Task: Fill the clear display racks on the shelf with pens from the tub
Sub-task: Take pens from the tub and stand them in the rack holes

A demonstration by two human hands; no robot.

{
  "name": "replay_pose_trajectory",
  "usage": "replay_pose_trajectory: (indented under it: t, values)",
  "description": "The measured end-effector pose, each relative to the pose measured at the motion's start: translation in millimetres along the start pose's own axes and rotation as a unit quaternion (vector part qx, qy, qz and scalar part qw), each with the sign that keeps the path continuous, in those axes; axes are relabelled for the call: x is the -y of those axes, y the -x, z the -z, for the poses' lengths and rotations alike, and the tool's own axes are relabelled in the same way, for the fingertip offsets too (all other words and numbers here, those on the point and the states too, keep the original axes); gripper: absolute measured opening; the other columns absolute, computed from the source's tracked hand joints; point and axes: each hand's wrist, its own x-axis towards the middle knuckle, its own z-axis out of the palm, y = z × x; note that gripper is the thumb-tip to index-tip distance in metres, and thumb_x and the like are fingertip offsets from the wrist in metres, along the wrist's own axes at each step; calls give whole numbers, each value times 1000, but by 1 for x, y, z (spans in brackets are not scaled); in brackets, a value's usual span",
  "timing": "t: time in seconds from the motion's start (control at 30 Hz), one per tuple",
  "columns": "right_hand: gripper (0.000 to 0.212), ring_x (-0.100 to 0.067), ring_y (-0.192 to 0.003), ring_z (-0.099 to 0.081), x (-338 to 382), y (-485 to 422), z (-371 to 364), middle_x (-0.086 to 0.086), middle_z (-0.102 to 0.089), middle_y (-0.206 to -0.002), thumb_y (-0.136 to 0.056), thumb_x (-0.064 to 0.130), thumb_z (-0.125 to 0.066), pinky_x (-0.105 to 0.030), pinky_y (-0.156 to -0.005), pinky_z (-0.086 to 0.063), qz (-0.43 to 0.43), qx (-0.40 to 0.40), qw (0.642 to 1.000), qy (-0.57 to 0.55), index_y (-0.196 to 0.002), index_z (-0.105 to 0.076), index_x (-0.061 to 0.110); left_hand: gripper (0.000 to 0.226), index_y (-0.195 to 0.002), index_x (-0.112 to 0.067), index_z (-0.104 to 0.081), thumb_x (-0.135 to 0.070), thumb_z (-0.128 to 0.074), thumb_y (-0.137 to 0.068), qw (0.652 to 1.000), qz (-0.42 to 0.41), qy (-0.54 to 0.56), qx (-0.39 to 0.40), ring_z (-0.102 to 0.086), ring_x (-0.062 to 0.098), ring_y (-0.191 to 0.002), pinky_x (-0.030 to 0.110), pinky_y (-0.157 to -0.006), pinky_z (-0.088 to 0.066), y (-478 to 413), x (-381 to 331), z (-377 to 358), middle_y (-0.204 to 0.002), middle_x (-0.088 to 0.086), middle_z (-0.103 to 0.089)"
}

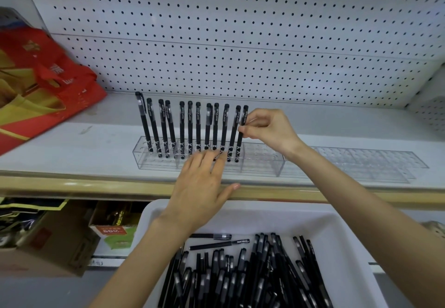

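Right hand (267,128) pinches the end pen (241,136) standing in the rack (262,160); my left hand (202,187) lies flat against its front. White shelf (72,148), pegboard (240,30) behind, tub (154,213) of pens (240,278) below me.

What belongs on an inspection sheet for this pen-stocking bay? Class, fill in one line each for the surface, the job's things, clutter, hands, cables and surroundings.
Surface: white shelf with a tan front edge.
Job's things: left clear rack holds a row of upright black pens; right clear rack shows no pens; white tub below holds loose pens.
Clutter: red and gold bag on the shelf's left end.
Hands: right hand pinches the rightmost pen; left hand is flat at the rack's front.
Cables: nothing seen.
Surroundings: pegboard behind; cardboard boxes under the shelf.
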Motion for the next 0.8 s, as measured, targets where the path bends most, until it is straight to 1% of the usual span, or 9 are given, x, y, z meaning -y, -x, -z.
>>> replay_pose_trajectory:
  t: [0.13, 0.23, 0.33, 0.43, 0.53, 0.6, 0.67, 0.73, 0.8]
  values:
    - [16, -14, -71, -71, -1, -1, 2, -1, -72, -68, -77, 19, -79, -43, -84, -55, -6, 8, 1000, 2, -72, -64, 24, 69, -132, -9, -50, -60, -26, -92, 1000, -1, 3, 6, -51, 22, -117, 39, -101, -42, -1, 0, 1, -126, 5, -55]
    - [14, -12, -72, -70, -2, -1, 4, 0, -73, -68, -76, 22, -79, -39, -84, -55, -7, 11, 1000, 13, -72, -66, 24, 71, -133, -9, -49, -60, -24, -92, 1000, -4, 3, 11, -50, 23, -118, 40, -102, -41, -1, 1, 3, -127, 5, -55]
    - [14, -6, -71, -68, -3, 0, 5, 4, -72, -70, -75, 25, -80, -34, -81, -54, -12, 7, 1000, 26, -75, -66, 27, 71, -139, -9, -43, -60, -25, -92, 1000, -12, 4, 23, -44, 23, -125, 38, -108, -34, -1, 0, 9, -134, 6, -49]
    - [14, -7, -79, -68, -5, 4, 7, 7, -72, -79, -75, 25, -80, -34, -85, -55, -6, 1, 998, 61, -78, -66, 30, 75, -146, -11, -31, -59, -22, -89, 999, -11, 9, 43, -33, 23, -134, 36, -113, -23, -3, -2, 16, -144, 7, -37]
    - [16, -8, -83, -68, -8, 11, 8, 7, -71, -89, -77, 27, -78, -34, -88, -53, 2, -10, 994, 113, -88, -68, 24, 75, -147, -12, -30, -59, -21, -89, 999, -9, -10, 50, -33, 23, -134, 37, -113, -23, -4, -5, 21, -145, 7, -36]
    - [23, -8, -88, -67, -7, 18, 12, 10, -69, -96, -79, 33, -75, -35, -88, -52, 16, -12, 983, 183, -98, -68, 23, 71, -145, -13, -33, -58, -26, -91, 999, -9, -16, 48, -34, 24, -133, 37, -112, -25, -4, -7, 25, -144, 8, -37]
    - [30, -9, -96, -64, -4, 30, 17, 11, -66, -106, -82, 39, -70, -37, -89, -50, 45, -6, 960, 276, -107, -65, 24, 66, -145, -14, -34, -56, -32, -94, 999, -10, -10, 42, -35, 23, -132, 37, -112, -25, -2, -11, 29, -144, 7, -38]
    - [35, -13, -103, -60, 1, 43, 23, 7, -62, -114, -84, 44, -66, -36, -88, -48, 70, 0, 935, 347, -113, -62, 25, 63, -144, -16, -34, -55, -33, -95, 999, -12, -4, 39, -35, 22, -132, 36, -111, -26, 1, -15, 34, -143, 6, -39]
    - [40, -17, -110, -56, 6, 57, 28, 4, -58, -120, -86, 46, -62, -35, -88, -45, 86, 11, 917, 388, -120, -58, 25, 62, -144, -17, -34, -54, -33, -95, 999, -13, 5, 36, -36, 20, -130, 36, -109, -28, 6, -19, 39, -141, 5, -40]
